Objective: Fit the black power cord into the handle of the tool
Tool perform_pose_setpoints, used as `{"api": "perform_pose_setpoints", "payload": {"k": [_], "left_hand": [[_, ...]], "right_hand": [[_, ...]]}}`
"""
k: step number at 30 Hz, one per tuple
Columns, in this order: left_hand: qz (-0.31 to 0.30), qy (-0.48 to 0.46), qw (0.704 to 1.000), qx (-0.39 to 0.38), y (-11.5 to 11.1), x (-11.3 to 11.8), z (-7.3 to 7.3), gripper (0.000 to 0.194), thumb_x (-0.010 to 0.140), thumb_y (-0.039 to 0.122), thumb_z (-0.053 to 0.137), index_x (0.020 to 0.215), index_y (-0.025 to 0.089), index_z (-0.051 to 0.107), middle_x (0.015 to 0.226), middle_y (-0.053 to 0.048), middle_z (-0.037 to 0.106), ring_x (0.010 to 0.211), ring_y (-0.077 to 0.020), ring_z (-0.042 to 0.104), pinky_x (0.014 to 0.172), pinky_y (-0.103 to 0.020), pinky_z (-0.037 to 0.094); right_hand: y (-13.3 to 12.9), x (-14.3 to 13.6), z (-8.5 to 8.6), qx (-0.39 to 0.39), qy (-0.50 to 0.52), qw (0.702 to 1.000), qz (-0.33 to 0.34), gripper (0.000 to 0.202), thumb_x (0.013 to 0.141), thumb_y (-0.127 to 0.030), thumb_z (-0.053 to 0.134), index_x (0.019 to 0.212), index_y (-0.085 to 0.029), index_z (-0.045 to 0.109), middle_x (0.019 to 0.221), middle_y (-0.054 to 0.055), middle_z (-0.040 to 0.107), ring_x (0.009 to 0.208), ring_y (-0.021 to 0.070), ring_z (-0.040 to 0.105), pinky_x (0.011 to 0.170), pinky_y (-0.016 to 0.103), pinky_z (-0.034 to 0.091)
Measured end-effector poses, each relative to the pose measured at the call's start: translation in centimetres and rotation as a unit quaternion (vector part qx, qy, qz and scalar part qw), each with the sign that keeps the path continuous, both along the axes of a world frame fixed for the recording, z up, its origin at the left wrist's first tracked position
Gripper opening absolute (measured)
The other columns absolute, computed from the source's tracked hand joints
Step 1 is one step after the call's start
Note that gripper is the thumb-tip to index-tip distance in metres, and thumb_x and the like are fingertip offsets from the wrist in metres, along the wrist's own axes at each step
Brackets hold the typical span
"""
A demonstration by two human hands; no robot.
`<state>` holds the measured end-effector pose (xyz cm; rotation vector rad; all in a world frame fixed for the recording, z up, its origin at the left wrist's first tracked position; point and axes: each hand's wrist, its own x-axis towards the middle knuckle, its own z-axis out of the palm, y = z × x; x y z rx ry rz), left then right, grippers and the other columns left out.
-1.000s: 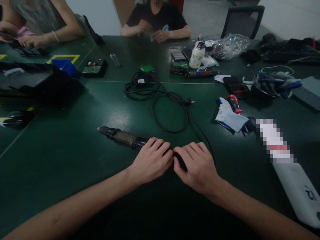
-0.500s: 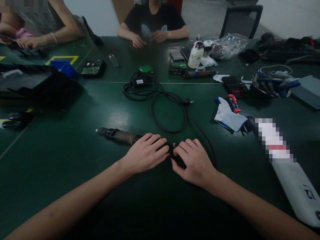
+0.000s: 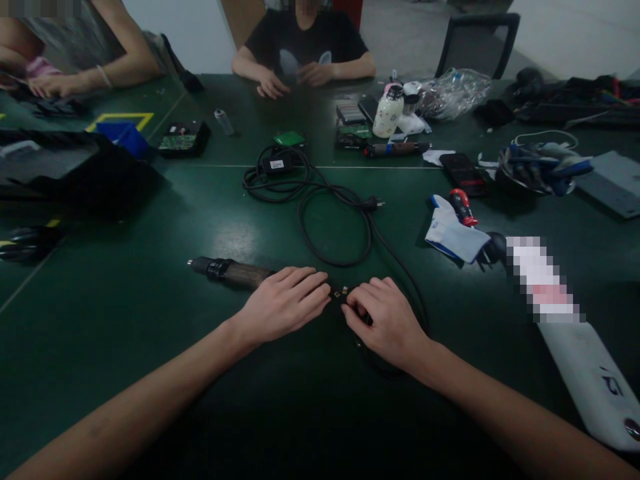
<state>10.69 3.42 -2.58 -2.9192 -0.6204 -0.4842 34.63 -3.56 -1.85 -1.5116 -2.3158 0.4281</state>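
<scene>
A dark electric screwdriver (image 3: 245, 273) lies on the green table, its tip pointing left. My left hand (image 3: 287, 300) is wrapped over its rear end. Just to the right, my right hand (image 3: 385, 320) is closed on the end of a black cable, most of which its fingers hide. Small brass-coloured parts (image 3: 341, 292) show in the narrow gap between my hands. The black cable (image 3: 370, 240) loops away behind them, with a plug (image 3: 371, 203) lying on the table.
A white glove (image 3: 453, 233), a red screwdriver (image 3: 463, 207) and a long white power strip (image 3: 585, 373) lie to the right. Behind are a bottle (image 3: 389, 112), circuit boards (image 3: 289, 139) and a black bin (image 3: 65, 167). Two people sit across the table.
The gap between my hands has widened slightly, showing more of the brass-coloured parts. My left hand has shifted a little left. The whole view has also moved slightly.
</scene>
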Motion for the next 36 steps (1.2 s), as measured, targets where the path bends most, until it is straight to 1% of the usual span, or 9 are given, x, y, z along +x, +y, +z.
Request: {"api": "perform_pose_setpoints", "payload": {"k": [8, 10, 12, 14, 16, 19, 23, 29, 36], "left_hand": [[0.009, -0.031, 0.999, -0.008, 0.27, 0.36, -0.27, 0.024, 0.098, 0.033, 0.061, 0.119, 0.020, 0.063, 0.122, -0.004, 0.070, 0.110, -0.0208, 0.065, 0.091, -0.035, 0.053], [0.008, -0.033, 0.999, -0.012, 0.31, 0.44, -0.31, 0.024, 0.098, 0.033, 0.060, 0.118, 0.020, 0.063, 0.120, -0.004, 0.070, 0.109, -0.0205, 0.065, 0.091, -0.035, 0.052], [0.008, -0.032, 0.999, -0.014, 0.31, 0.47, -0.34, 0.022, 0.099, 0.033, 0.060, 0.117, 0.020, 0.063, 0.120, -0.004, 0.070, 0.109, -0.0204, 0.065, 0.091, -0.035, 0.052], [0.010, -0.029, 0.999, -0.015, 0.30, 0.45, -0.35, 0.022, 0.099, 0.033, 0.060, 0.116, 0.020, 0.063, 0.120, -0.004, 0.070, 0.109, -0.0205, 0.065, 0.091, -0.035, 0.052], [0.013, -0.025, 0.999, -0.017, 0.27, 0.44, -0.32, 0.022, 0.099, 0.032, 0.059, 0.117, 0.020, 0.063, 0.120, -0.003, 0.069, 0.109, -0.0207, 0.064, 0.091, -0.036, 0.051], [0.015, -0.021, 0.999, -0.022, 0.18, 0.52, -0.14, 0.023, 0.098, 0.033, 0.059, 0.118, 0.020, 0.063, 0.119, -0.003, 0.069, 0.109, -0.0205, 0.064, 0.091, -0.036, 0.051], [0.016, -0.017, 0.999, -0.031, 0.01, 0.68, 0.25, 0.026, 0.097, 0.031, 0.057, 0.119, 0.019, 0.063, 0.119, -0.004, 0.069, 0.109, -0.0215, 0.064, 0.091, -0.037, 0.051], [0.013, -0.006, 0.999, -0.033, -0.02, 0.68, 0.43, 0.025, 0.097, 0.029, 0.056, 0.118, 0.019, 0.063, 0.123, -0.005, 0.068, 0.113, -0.0228, 0.063, 0.093, -0.039, 0.050], [0.007, -0.002, 0.999, -0.037, -0.07, 0.69, 0.41, 0.024, 0.097, 0.030, 0.054, 0.117, 0.020, 0.063, 0.124, -0.005, 0.068, 0.112, -0.0227, 0.063, 0.094, -0.039, 0.050]], "right_hand": [[0.02, -0.06, 0.08, 0.001, -0.006, 1.000, 0.004, 0.018, 0.101, -0.028, 0.055, 0.087, -0.020, 0.061, 0.085, 0.004, 0.063, 0.081, 0.0200, 0.051, 0.074, 0.036, 0.033], [0.00, -0.22, 0.34, 0.012, -0.018, 1.000, 0.005, 0.016, 0.101, -0.028, 0.055, 0.090, -0.020, 0.064, 0.092, 0.006, 0.064, 0.087, 0.0218, 0.053, 0.077, 0.037, 0.036], [0.05, -0.40, 0.65, 0.027, -0.032, 0.999, -0.002, 0.013, 0.100, -0.028, 0.056, 0.095, -0.020, 0.065, 0.104, 0.009, 0.064, 0.098, 0.0250, 0.053, 0.081, 0.039, 0.038], [0.16, -0.53, 0.87, 0.040, -0.035, 0.999, -0.009, 0.012, 0.098, -0.028, 0.058, 0.097, -0.019, 0.066, 0.121, 0.011, 0.061, 0.112, 0.0288, 0.051, 0.089, 0.043, 0.039], [0.32, -0.60, 0.86, 0.037, -0.022, 0.999, -0.001, 0.009, 0.098, -0.026, 0.059, 0.097, -0.019, 0.065, 0.131, 0.011, 0.057, 0.122, 0.0299, 0.048, 0.096, 0.045, 0.039], [0.57, -0.58, 0.51, 0.011, 0.017, 1.000, 0.016, 0.005, 0.097, -0.022, 0.060, 0.093, -0.019, 0.062, 0.126, 0.009, 0.060, 0.120, 0.0264, 0.052, 0.099, 0.044, 0.039], [0.68, -0.59, 0.07, 0.004, 0.048, 0.999, 0.009, 0.010, 0.096, -0.020, 0.061, 0.086, -0.020, 0.060, 0.119, 0.006, 0.063, 0.115, 0.0251, 0.054, 0.097, 0.044, 0.039], [0.53, -0.76, 0.05, 0.026, 0.039, 0.999, 0.011, 0.010, 0.096, -0.020, 0.059, 0.087, -0.020, 0.064, 0.121, 0.008, 0.064, 0.117, 0.0267, 0.054, 0.096, 0.046, 0.040], [0.53, -0.73, 0.02, 0.017, 0.032, 0.999, 0.009, 0.010, 0.097, -0.022, 0.060, 0.089, -0.020, 0.065, 0.122, 0.007, 0.064, 0.118, 0.0266, 0.053, 0.097, 0.046, 0.039]]}}
